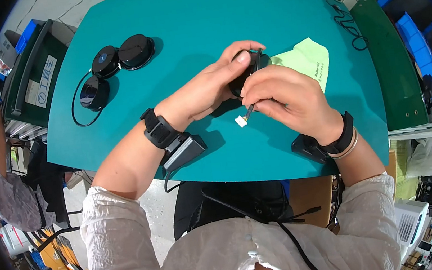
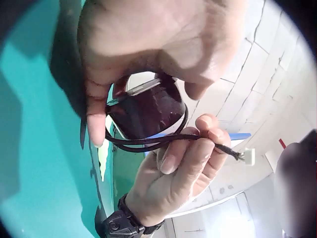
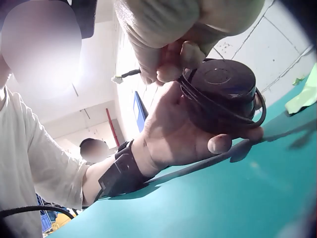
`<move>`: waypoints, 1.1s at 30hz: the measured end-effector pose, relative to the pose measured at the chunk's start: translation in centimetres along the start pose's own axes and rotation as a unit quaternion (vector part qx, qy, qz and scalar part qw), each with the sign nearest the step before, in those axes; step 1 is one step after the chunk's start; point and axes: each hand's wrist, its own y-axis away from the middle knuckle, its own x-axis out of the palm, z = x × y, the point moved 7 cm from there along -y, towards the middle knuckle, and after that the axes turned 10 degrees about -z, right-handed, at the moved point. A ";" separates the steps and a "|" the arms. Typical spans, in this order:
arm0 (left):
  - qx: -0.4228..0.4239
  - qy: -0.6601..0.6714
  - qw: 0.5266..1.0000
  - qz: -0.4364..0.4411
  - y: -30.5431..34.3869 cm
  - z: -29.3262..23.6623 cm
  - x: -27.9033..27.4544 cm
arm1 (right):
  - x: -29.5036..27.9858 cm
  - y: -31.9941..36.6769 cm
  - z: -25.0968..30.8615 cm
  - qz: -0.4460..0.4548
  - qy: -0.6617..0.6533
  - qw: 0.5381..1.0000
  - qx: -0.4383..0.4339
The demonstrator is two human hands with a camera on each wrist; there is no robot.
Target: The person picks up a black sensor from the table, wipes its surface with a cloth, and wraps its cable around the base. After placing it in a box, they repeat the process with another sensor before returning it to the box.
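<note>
My left hand (image 1: pixel 210 85) holds a black round puck-shaped device (image 3: pixel 228 79) above the table, its fingers and thumb spread around the sides. A black cable (image 2: pixel 143 147) loops around the device's side. With thumb and fingertips, my right hand (image 1: pixel 297 96) pinches this cable near its end. Past the pinch, a white plug connector (image 1: pixel 241 122) sticks out on short wires. In the left wrist view the device's dark side (image 2: pixel 148 114) shows between the two hands. Part of the device is hidden behind the fingers in the head view.
Several similar black round devices (image 1: pixel 136 51) joined by cable lie at the left of the green table (image 1: pixel 186 15). A pale green paper (image 1: pixel 306 60) with handwriting lies right of the hands. A thin black cable (image 1: pixel 344 21) rests at the far right. Another person (image 1: pixel 10 179) is at far left.
</note>
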 end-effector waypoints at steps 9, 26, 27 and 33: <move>0.006 0.009 0.998 0.057 0.8 -0.6 1.2 | -0.5 0.0 -0.4 -0.078 -0.126 0.984 0.104; -0.093 0.090 0.988 0.085 0.7 1.0 0.9 | -0.5 0.6 -5.6 -0.130 -0.081 0.960 0.233; -0.084 0.059 0.990 0.093 0.9 1.0 1.2 | -0.8 0.8 -6.1 -0.159 -0.083 0.951 0.250; -0.124 -0.002 0.989 0.079 0.6 2.0 1.5 | -1.5 1.8 -8.6 -0.181 -0.080 0.920 0.339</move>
